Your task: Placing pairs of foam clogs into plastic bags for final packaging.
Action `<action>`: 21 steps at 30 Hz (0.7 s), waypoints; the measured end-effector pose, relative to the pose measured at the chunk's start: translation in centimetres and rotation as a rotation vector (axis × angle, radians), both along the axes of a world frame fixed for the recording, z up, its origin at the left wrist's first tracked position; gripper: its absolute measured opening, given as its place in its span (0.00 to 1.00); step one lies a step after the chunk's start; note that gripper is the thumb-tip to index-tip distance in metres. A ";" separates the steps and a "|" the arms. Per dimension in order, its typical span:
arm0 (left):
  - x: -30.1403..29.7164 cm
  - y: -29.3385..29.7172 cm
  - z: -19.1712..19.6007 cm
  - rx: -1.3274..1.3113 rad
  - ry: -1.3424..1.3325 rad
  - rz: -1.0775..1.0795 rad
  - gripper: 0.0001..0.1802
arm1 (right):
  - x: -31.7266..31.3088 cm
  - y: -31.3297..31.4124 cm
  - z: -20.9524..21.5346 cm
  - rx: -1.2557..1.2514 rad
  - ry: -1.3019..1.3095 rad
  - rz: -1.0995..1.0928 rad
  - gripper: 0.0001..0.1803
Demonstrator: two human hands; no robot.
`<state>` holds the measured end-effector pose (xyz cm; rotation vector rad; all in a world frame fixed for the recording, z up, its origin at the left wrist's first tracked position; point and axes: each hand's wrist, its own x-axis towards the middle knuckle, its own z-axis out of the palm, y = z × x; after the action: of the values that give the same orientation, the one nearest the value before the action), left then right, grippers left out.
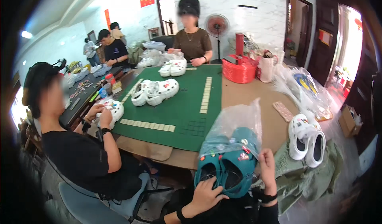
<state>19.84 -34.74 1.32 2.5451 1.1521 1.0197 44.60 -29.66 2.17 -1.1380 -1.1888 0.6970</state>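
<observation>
1. In the head view, a pair of teal clogs (227, 169) is being held low in the middle of the picture, just off the near edge of the surface (254, 104), heels pointing toward the camera.
2. The clogs are sitting side by side and touching, their uppers studded with small coloured charms, their dark openings showing toward the viewer.
3. A clear plastic bag (234, 122) is covering their front halves and standing up crumpled above them.
4. The left hand (205, 196) is reaching up from below, its fingers curling onto the heel rim of the left clog and clamping it.
5. The right hand (267, 170) is holding the outer side of the right clog where the bag ends, fingers pressed against it; a dark band is sitting on each wrist.
6. A pair of white clogs (305, 139) is lying to the right on a green cloth (302, 176), well apart from the teal pair.
7. A green mat (187, 104) with rows of pale tiles is covering the surface beyond, carrying more white clogs (155, 92).
8. A person in black (79, 152) is sitting at the left, working on a white clog (113, 110).
</observation>
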 end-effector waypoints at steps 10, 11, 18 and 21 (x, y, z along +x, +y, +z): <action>0.7 0.8 -0.4 0.002 0.084 -0.024 0.24 | 0.0 0.1 0.7 -0.151 -0.154 -0.110 0.09; 0.8 0.8 -0.2 0.004 0.115 -0.023 0.25 | -0.2 0.1 0.8 -0.155 -0.201 -0.141 0.10; 1.0 1.1 0.7 0.021 0.116 -0.037 0.25 | -0.2 1.1 0.6 0.335 -0.884 -0.470 0.08; 1.6 1.3 0.0 0.045 0.138 -0.067 0.24 | -1.1 1.2 1.6 0.284 -0.911 -0.492 0.07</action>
<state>21.40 -33.41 1.32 2.7074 1.0793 0.8764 43.50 -28.47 3.76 -1.4705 -1.5863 -0.4231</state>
